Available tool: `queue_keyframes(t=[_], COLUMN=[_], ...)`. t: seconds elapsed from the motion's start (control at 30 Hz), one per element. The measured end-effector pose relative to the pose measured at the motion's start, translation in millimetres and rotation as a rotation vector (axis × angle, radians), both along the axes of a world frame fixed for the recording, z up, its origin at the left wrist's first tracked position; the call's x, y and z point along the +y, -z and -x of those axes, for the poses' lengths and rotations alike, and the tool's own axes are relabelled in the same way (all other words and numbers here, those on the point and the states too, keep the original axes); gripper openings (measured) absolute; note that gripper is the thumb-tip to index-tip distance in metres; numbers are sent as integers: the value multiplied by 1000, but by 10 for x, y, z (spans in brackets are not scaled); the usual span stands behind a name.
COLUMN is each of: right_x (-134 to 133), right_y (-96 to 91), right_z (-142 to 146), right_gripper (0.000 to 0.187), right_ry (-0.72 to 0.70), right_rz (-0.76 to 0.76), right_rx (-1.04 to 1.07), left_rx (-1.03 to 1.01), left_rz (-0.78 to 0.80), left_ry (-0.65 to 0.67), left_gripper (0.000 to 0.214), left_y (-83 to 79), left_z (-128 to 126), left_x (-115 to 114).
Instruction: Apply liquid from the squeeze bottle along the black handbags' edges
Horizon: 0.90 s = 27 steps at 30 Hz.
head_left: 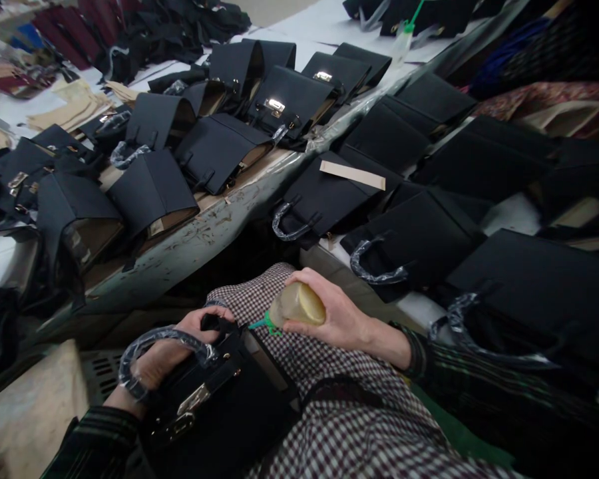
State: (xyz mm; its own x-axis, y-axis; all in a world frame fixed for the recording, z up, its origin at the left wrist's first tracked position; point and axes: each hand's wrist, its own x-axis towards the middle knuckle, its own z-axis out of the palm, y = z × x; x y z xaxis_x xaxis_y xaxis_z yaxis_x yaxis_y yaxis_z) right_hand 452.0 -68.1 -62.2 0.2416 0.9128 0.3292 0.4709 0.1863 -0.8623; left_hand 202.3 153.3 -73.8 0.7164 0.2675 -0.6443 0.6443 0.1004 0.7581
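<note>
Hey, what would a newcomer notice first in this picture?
Rows of black handbags catch the eye first, laid out on both sides of a scuffed workbench ahead, many with plastic-wrapped handles. At the bottom of the view, the left hand grips another black handbag over checked trousers. Beside it, the right hand holds a translucent squeeze bottle with a green nozzle.

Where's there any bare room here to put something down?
A tan board lies left of the left hand, below the scuffed bench edge. A white sheet shows between the black handbags at right. The rows of handbags are crowded, packed close together.
</note>
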Motion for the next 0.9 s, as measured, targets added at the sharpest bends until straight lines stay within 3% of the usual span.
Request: queue_keyframes(t=[0.33,0.5,0.67,0.9], right_x=[-144,-109,-127,-279], right_y=[-41,-44,-42,-74], right_z=[9,55,87,74], right_gripper=[53,59,60,55], right_ry=[-87,-49,-100,-202], right_rz=[123,-7,-90,61], right_rx=[-88,-149,-272,-263], left_rx=[-8,-4,5,8], left_rz=[28,15,1,-24], left_ry=[-17,-33,-30,-31], left_gripper=[31,33,37,32], left_y=[30,38,12,-3], left_z=[-5,-18,-35,-17], left_x=[-47,-59,-89,-121])
